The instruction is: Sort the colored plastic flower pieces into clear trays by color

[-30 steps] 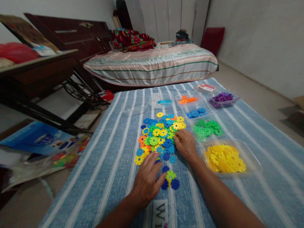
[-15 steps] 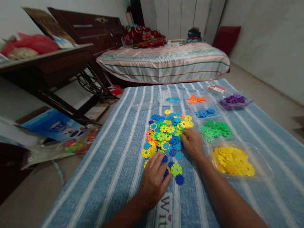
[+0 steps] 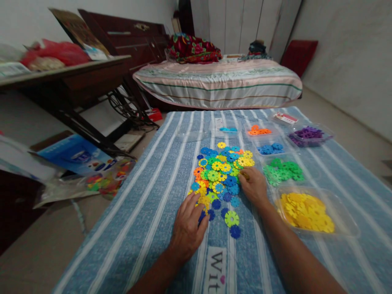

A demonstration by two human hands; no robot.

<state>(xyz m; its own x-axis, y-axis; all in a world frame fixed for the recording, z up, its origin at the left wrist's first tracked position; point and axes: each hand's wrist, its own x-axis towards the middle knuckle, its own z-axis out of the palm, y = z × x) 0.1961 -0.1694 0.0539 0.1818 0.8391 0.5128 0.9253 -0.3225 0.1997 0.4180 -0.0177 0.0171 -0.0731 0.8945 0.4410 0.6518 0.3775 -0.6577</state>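
A mixed pile of notched plastic discs (image 3: pixel 213 175) in yellow, blue, green and orange lies mid-table. My right hand (image 3: pixel 255 187) is at the pile's right side, its fingers pinched on a yellow disc (image 3: pixel 245 175) that they partly hide. At the near left edge, my left hand (image 3: pixel 187 226) rests with fingers stretched out over yellow and dark blue discs. A light green disc (image 3: pixel 232 219) and a dark blue disc (image 3: pixel 235 232) lie apart, nearer to me. Right of my right arm stands a clear tub (image 3: pixel 347 218) of yellow discs.
Behind the yellow tub are clear containers of green discs (image 3: pixel 284 170), blue discs (image 3: pixel 271 148), orange discs (image 3: pixel 259 130) and purple discs (image 3: pixel 307 134). Another holds light blue discs (image 3: pixel 228 129). A clear lid (image 3: pixel 191 135) lies at the back left. A bed (image 3: pixel 217 85) stands beyond the table.
My left hand has slid left along the pile's near edge, uncovering some dark blue discs. The right hand stays at the right side with the yellow disc. The view has turned slightly left.
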